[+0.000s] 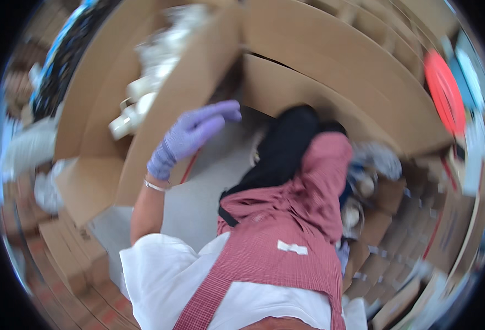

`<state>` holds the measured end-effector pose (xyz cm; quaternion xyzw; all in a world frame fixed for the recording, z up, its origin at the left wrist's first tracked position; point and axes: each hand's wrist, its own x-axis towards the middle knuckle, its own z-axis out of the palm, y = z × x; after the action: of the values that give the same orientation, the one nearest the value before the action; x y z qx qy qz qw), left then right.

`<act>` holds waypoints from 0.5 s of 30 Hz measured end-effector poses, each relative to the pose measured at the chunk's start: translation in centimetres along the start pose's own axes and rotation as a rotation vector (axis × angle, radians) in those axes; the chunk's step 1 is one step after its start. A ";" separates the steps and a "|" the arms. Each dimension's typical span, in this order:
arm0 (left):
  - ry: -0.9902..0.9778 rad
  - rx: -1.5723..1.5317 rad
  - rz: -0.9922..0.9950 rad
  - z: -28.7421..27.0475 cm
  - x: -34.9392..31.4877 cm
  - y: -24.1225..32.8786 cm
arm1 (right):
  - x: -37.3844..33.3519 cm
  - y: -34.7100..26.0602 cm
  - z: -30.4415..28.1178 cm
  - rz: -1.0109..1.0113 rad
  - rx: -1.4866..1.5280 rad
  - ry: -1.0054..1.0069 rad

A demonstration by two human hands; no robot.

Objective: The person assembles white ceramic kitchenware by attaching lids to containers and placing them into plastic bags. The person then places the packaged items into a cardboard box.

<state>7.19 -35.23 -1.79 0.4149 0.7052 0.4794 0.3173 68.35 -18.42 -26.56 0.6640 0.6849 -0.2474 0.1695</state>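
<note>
My left hand (190, 135), in a purple knitted glove, hovers beside the wall of a tall cardboard box (171, 104) on the left. Its fingers are stretched out, and it holds nothing that I can see. Inside that box lie several white mugs (132, 118), stacked together with clear plastic wrapping (154, 55). My right hand is out of the picture. The red checked apron (275, 242) and a dark trouser leg (278, 148) fill the middle of the view.
A large open cardboard box (341, 44) curves across the far side. To the right are a clear plastic bag (382, 159), a carton with white round pieces (353, 214), and a red round object (444, 92). Closed cartons (72, 247) stand at the lower left.
</note>
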 end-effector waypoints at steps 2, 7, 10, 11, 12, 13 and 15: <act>0.306 -0.057 0.032 -7.4 -1.3 -1.6 | 1.8 0.4 -2.2 -0.117 0.043 -0.045; 1.193 0.483 -0.493 -27.4 -13.1 -20.2 | 6.8 -1.8 -10.3 -0.247 0.070 0.024; 1.258 -0.046 -0.705 -29.6 -18.9 -29.4 | 7.5 -4.8 -13.3 -0.257 -0.093 0.074; 1.255 -0.223 -0.793 -27.0 -16.5 -29.6 | 6.9 -4.8 -13.2 -0.198 -0.085 0.066; 1.259 -0.391 -0.885 -24.7 -14.3 -28.2 | 6.1 -5.6 -13.2 -0.222 -0.106 0.088; 1.373 -0.423 -0.789 -24.4 -16.0 -29.9 | 6.6 -7.1 -14.0 -0.290 -0.132 0.088; 1.508 -0.455 -0.634 -24.9 -17.4 -31.3 | 7.3 -9.9 -14.8 -0.443 -0.163 0.141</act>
<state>-14.73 -67.07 -21.90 -0.3067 0.6974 0.6463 -0.0427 59.54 -4.02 -17.40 0.4975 0.8416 -0.1754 0.1160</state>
